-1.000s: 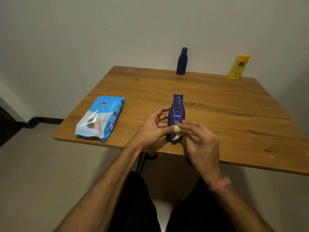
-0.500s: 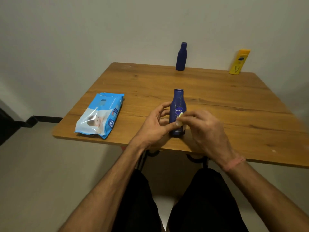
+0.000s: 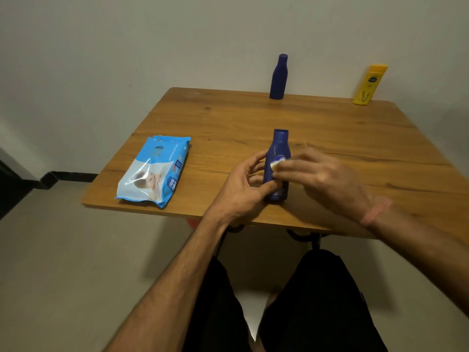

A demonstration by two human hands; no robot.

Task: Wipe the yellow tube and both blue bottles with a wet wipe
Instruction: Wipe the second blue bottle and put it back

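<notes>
A: How is the near blue bottle (image 3: 277,165) being held?

B: It is being gripped low on its body by the left hand (image 3: 245,188), thumb and fingers curled round it, upright on the bench (image 3: 355,148) near the front edge. A small folded wet wipe (image 3: 275,165) is being pinched in the right hand (image 3: 327,177) and pressed against the label; that hand is blurred.

A: And further out?

B: A wipes pack (image 3: 154,170) is lying flat to the left. The second blue bottle (image 3: 278,77) and the yellow tube (image 3: 369,85) are standing at the far edge, well apart.
</notes>
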